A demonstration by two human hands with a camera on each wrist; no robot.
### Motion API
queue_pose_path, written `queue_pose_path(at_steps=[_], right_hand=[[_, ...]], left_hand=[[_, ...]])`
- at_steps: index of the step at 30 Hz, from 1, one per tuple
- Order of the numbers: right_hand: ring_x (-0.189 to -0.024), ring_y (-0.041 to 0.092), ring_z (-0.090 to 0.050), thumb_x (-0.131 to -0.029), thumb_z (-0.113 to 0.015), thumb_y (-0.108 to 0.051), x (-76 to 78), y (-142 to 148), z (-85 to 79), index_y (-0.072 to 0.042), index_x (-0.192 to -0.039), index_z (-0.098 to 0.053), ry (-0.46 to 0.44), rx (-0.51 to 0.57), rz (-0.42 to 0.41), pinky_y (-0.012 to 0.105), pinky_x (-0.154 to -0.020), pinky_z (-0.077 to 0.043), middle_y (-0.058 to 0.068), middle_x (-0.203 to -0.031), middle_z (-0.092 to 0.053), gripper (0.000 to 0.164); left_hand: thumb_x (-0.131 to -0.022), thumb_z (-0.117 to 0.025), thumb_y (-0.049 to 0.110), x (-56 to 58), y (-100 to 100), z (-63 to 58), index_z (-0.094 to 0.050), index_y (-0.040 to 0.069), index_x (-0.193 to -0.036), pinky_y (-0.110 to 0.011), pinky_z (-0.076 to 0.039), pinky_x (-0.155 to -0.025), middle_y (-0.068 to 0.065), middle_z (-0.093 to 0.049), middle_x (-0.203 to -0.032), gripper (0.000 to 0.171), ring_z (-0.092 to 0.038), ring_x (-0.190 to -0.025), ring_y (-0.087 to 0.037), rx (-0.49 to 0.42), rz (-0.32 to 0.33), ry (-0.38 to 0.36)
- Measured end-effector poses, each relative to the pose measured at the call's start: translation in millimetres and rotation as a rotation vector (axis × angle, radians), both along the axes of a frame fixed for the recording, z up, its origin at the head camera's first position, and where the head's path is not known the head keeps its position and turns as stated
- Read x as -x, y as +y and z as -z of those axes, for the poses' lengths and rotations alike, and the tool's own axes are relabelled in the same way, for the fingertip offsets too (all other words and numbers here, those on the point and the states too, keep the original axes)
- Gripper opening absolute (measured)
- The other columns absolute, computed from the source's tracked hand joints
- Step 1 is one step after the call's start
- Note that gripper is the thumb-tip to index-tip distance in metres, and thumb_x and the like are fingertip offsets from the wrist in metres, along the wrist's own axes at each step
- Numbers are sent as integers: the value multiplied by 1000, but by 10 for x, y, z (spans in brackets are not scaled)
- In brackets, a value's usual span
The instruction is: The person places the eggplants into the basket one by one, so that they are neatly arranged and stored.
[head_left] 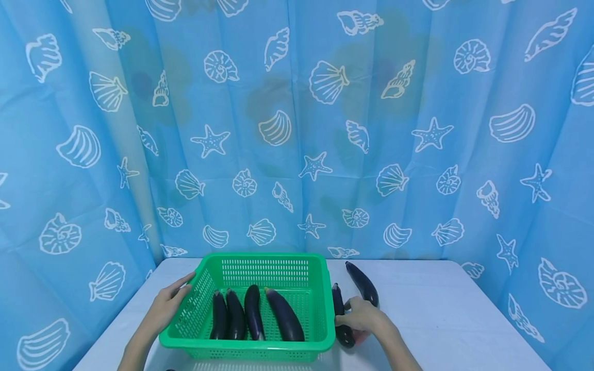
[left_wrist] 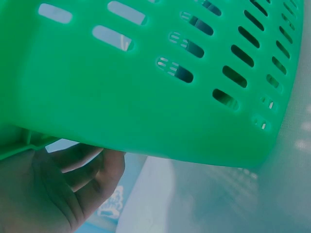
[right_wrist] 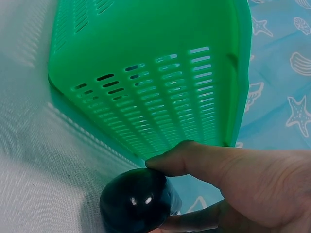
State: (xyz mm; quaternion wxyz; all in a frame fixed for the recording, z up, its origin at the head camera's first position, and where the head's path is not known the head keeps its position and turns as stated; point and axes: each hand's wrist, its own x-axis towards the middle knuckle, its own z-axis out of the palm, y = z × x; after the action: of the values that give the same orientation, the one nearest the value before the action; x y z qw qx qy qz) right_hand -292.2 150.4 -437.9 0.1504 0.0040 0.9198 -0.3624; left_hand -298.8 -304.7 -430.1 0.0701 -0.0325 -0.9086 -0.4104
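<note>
A green plastic basket (head_left: 260,346) with slotted walls stands on the table, several dark purple eggplants (head_left: 283,313) lying inside it. At its left rim, my left hand (head_left: 163,308) holds the edge; in the left wrist view the bent fingers (left_wrist: 112,167) touch beneath the rim. Just outside the right wall, my right hand (head_left: 366,315) grips another eggplant (head_left: 345,336) between thumb and fingers. Its glossy rounded end (right_wrist: 133,201) faces the right wrist camera, while part of its length is hidden by the hand. Farther back lies one more eggplant (head_left: 363,283), beyond the right hand.
The white-covered table (head_left: 431,304) extends to the right of the basket. Behind it hangs a blue curtain (head_left: 297,196) with white shells and starfish. A small reddish patch (head_left: 359,337) shows under the right hand. A dark tip (head_left: 170,369) peeks in at the bottom edge.
</note>
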Motion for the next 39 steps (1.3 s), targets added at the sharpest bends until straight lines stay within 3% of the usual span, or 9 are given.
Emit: queue_pose_path(at_steps=[26, 39], right_hand=[[-68, 25, -67, -84, -73, -29, 8, 36, -14, 13, -129, -51, 2, 37, 1, 37, -55, -62, 20, -93, -62, 65], [-66, 24, -65, -80, -73, -27, 5, 89, -49, 11, -128, -54, 54, 66, 4, 37, -52, -61, 18, -91, -61, 64]], left_hand=[[-107, -35, 38, -1, -4, 6, -35, 9, -153, -60, -34, -115, -25, -35, -155, 54, -33, -142, -48, -18, 4, -5], [-107, -36, 38, 8, -3, 2, -35, 10, -153, -60, -34, -115, -25, -34, -155, 54, -32, -142, -48, -17, 3, -18]])
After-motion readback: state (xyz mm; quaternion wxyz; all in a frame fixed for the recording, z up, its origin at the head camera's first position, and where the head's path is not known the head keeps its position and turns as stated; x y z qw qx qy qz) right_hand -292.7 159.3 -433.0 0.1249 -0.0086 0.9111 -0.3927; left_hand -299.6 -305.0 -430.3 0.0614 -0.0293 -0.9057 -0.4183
